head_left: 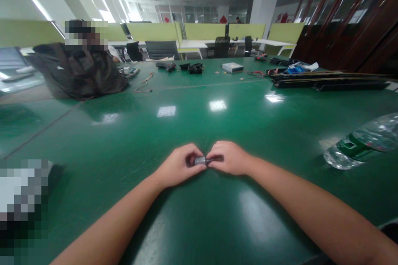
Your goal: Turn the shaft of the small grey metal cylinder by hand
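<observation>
A small silver and dark cylindrical object (200, 160) lies level between my hands, just above or on the green table (199, 124). The fingers and thumb of my left hand (182, 165) are wrapped round its silver part. My right hand (228, 158) pinches a thin dark piece (215, 159) that meets the right end of the silver part. Both hands nearly touch at the fingertips. The object's left end is partly hidden in my left hand, and it is too small to name.
A plastic bottle (357, 145) lies at the right. Far left stands a dark bag (83, 72), with a blurred-out item (21, 190) nearer. Along the back are a cable (144, 83), black parts (195, 68), a white box (232, 67) and dark metal strips (329, 80).
</observation>
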The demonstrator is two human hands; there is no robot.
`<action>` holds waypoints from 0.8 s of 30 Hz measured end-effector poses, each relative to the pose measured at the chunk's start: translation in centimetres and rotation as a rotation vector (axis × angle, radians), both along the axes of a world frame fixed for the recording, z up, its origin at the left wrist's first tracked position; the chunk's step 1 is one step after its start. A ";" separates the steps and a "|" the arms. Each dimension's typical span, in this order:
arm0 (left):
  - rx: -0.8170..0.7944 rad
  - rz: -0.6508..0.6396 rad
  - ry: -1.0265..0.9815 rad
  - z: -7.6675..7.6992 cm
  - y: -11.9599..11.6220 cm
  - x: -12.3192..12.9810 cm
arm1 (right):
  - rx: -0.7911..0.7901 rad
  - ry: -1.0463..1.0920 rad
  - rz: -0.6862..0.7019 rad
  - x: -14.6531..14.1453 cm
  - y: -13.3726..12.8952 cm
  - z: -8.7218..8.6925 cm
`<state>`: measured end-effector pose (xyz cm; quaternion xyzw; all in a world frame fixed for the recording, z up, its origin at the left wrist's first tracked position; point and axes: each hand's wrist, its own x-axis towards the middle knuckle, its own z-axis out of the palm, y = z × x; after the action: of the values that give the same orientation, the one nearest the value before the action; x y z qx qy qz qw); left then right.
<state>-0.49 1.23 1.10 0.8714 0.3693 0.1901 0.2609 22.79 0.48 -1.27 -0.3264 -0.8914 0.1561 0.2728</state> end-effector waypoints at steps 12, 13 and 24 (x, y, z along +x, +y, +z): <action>-0.004 -0.003 -0.002 0.1 0.0 0.0 | -0.009 0.015 0.003 0.1 0.0 0.3; -0.004 -0.001 -0.001 0.1 0.0 0.0 | -0.008 0.017 0.003 0.1 0.0 0.2; -0.011 0.005 -0.003 0.1 0.0 0.0 | -0.004 0.028 0.003 0.4 -0.1 0.5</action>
<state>-0.51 1.21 1.20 0.8687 0.3723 0.1900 0.2657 23.19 0.37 -0.80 -0.3234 -0.8878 0.1627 0.2843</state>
